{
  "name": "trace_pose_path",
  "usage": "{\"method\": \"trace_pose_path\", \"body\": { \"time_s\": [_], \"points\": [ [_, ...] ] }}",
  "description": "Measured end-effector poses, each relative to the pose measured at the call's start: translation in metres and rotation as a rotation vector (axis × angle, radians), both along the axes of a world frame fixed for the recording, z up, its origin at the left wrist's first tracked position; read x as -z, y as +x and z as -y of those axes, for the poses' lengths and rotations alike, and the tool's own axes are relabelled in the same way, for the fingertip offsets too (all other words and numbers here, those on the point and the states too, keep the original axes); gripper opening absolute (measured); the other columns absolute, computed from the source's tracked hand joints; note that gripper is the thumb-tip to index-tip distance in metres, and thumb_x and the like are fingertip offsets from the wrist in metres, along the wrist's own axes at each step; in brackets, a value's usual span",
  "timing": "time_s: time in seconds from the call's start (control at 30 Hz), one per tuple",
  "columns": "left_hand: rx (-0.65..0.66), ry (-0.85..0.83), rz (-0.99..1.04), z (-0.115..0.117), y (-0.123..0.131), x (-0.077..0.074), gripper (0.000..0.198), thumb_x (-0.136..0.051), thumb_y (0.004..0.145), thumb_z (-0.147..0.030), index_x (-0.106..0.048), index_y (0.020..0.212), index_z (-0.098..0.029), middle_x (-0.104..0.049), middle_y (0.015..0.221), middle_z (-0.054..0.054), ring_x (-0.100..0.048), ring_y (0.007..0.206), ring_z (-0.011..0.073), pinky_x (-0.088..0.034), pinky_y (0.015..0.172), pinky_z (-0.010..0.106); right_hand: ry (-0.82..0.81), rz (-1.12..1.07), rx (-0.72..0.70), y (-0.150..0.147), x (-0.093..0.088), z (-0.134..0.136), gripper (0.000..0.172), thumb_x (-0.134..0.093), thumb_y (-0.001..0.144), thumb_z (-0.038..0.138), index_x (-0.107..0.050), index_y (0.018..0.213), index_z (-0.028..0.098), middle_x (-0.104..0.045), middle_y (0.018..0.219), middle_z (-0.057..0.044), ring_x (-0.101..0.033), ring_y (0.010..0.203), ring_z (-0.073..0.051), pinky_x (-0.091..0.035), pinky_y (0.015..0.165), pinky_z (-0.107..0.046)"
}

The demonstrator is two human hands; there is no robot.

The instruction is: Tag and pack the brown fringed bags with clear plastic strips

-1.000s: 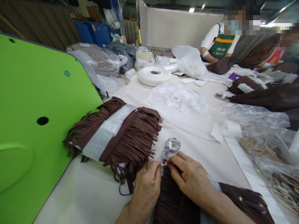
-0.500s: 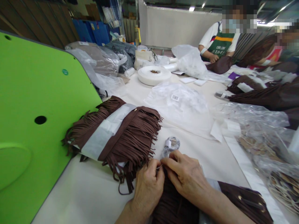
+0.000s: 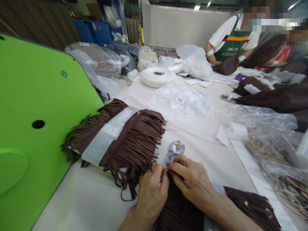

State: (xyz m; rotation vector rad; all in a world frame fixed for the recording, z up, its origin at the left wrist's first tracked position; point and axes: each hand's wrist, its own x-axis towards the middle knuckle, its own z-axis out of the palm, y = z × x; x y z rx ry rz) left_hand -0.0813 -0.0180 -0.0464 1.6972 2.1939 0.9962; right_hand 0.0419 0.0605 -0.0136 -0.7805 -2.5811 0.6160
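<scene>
My left hand [image 3: 153, 191] and my right hand [image 3: 192, 178] meet at the lower middle, both closed in a pinch. Between their fingertips shows a thin pale strand [image 3: 165, 171]; its ends are hidden by the fingers. Beneath both hands lies a dark brown fringed bag [image 3: 181, 211], partly covered by my right forearm, with metal eyelets at its right end. A second brown fringed bag [image 3: 134, 138], wrapped in a white paper band [image 3: 102, 141], rests left of my hands. Just beyond my right fingers is a coiled, plastic-wrapped piece [image 3: 177, 148].
A bright green panel [image 3: 55, 106] stands along the left. Clear plastic bags [image 3: 183, 112] and a white roll [image 3: 158, 77] lie further back. At right are bagged cords [image 3: 288, 189] and brown bags [image 3: 271, 99]. A co-worker in a green apron [image 3: 232, 46] stands across the table.
My hands stay nearly in place, still pinching, with slightly more of the strand showing. The co-worker has leaned to the right. The view has shifted slightly.
</scene>
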Motion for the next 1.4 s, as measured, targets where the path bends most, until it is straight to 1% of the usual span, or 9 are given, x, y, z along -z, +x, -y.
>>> {"method": "trace_pose_path", "body": {
  "time_s": [0.2,0.3,0.5,0.6,0.73,0.93,1.13,1.3,1.4],
  "points": [
    [0.000,-0.026,0.243,0.001,-0.002,-0.006,0.018,-0.041,0.080,-0.015,-0.058,0.082,-0.019,-0.062,0.067,-0.001,-0.059,0.060,0.0125,-0.040,0.059,0.021,-0.040,-0.020,0.005,0.000,0.002,-0.001,0.018,-0.049,0.084,0.008,-0.063,0.083,0.019,-0.056,0.079,-0.003,-0.053,0.069,-0.014,-0.038,0.061,-0.024],
    [0.020,-0.077,0.388,0.000,-0.005,-0.010,0.019,-0.041,0.076,-0.014,-0.059,0.076,-0.019,-0.061,0.066,-0.001,-0.058,0.062,0.0121,-0.039,0.062,0.021,-0.073,0.001,0.011,0.001,-0.001,-0.002,0.019,-0.046,0.087,0.012,-0.063,0.085,0.020,-0.057,0.082,-0.004,-0.053,0.071,-0.015,-0.038,0.063,-0.026],
    [0.015,-0.247,0.905,-0.006,-0.013,-0.016,0.007,-0.052,0.063,-0.021,-0.057,0.062,-0.017,-0.039,0.049,-0.006,-0.035,0.046,0.0084,-0.025,0.047,0.021,-0.196,0.187,-0.024,0.009,-0.023,-0.018,0.014,-0.048,0.087,0.020,-0.062,0.087,0.022,-0.061,0.084,-0.002,-0.055,0.076,-0.015,-0.037,0.070,-0.029],
    [0.065,-0.201,1.188,-0.005,-0.015,-0.022,0.004,-0.058,0.057,-0.018,-0.058,0.060,-0.016,-0.050,0.060,-0.003,-0.041,0.055,0.0083,-0.029,0.052,0.019,-0.277,0.266,-0.116,0.017,-0.035,-0.032,0.011,-0.054,0.083,0.020,-0.063,0.088,0.022,-0.064,0.080,0.001,-0.057,0.073,-0.014,-0.035,0.074,-0.031],
    [0.010,-0.162,1.419,-0.003,-0.013,-0.028,0.005,-0.062,0.054,-0.016,-0.059,0.058,-0.014,-0.054,0.066,-0.001,-0.040,0.054,0.0062,-0.028,0.049,0.018,-0.265,0.311,-0.200,0.022,-0.042,-0.047,0.028,-0.053,0.073,0.003,-0.064,0.091,0.022,-0.068,0.081,0.003,-0.059,0.076,-0.012,-0.031,0.080,-0.030],
    [-0.019,-0.148,1.546,-0.006,-0.010,-0.026,0.014,-0.067,0.053,-0.023,-0.060,0.058,-0.013,-0.050,0.056,-0.003,-0.034,0.043,0.0032,-0.021,0.044,0.019,0.119,0.487,-0.199,0.013,-0.037,-0.049,0.021,-0.053,0.075,0.002,-0.062,0.068,0.019,-0.064,0.069,0.000,-0.054,0.074,-0.015,-0.024,0.069,-0.032],
    [-0.041,-0.136,1.553,-0.006,-0.008,-0.022,0.016,-0.067,0.058,-0.026,-0.060,0.063,-0.012,-0.056,0.056,-0.002,-0.038,0.040,0.0032,-0.023,0.045,0.020,0.339,0.525,-0.145,0.014,-0.034,-0.041,0.021,-0.055,0.078,0.003,-0.063,0.065,0.018,-0.066,0.086,-0.005,-0.055,0.085,-0.020,-0.027,0.069,-0.033],
    [-0.045,-0.172,1.547,-0.006,-0.006,-0.019,0.018,-0.064,0.065,-0.030,-0.057,0.067,-0.013,-0.061,0.064,-0.001,-0.038,0.039,0.0025,-0.020,0.044,0.020,0.250,0.556,-0.046,0.020,-0.050,-0.046,0.028,-0.047,0.077,0.001,-0.067,0.085,0.020,-0.065,0.076,-0.005,-0.058,0.067,-0.018,-0.033,0.066,-0.033],
    [-0.037,-0.181,1.547,-0.006,-0.006,-0.019,0.020,-0.064,0.065,-0.031,-0.055,0.068,-0.014,-0.061,0.066,-0.002,-0.038,0.038,0.0019,-0.019,0.043,0.020,-0.094,0.397,0.063,0.019,-0.063,-0.050,0.028,-0.049,0.075,0.011,-0.065,0.096,0.021,-0.066,0.072,-0.003,-0.057,0.060,-0.016,-0.037,0.060,-0.029]
  ]
}}
